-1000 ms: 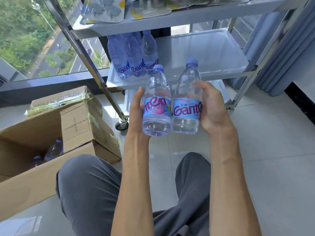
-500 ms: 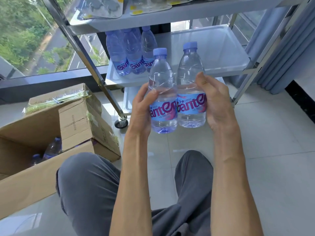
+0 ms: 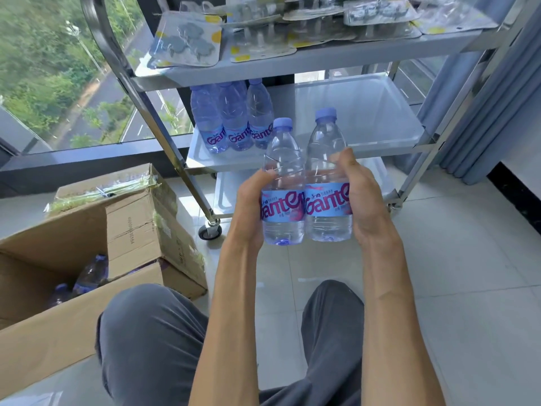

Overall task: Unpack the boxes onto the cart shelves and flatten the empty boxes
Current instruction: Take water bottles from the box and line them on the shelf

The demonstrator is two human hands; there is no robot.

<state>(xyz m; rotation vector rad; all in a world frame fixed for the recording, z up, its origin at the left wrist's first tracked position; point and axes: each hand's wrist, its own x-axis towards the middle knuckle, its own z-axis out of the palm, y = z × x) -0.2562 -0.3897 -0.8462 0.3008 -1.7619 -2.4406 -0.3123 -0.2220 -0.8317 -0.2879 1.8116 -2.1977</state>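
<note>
A: From the head view, what differs from half a second ago?

B: The two clear plastic water bottles with blue caps and blue-pink labels have come nearer the steel cart's middle shelf [image 3: 366,112]; the left bottle [image 3: 282,186] and right bottle [image 3: 328,177] still stand upright, touching side by side.

A: And the hands?

B: The person's left hand [image 3: 250,206] grips the left bottle, thumb curled over its shoulder. The right hand [image 3: 363,197] clasps the right bottle. Both bottles sit pressed between the hands, held above the tiled floor, in front of the shelf.

A: Anything else?

B: Three matching bottles [image 3: 231,118] stand at that shelf's left end. The open brown cardboard box [image 3: 131,230] lies to the left, with more bottles [image 3: 87,276] inside.
</note>
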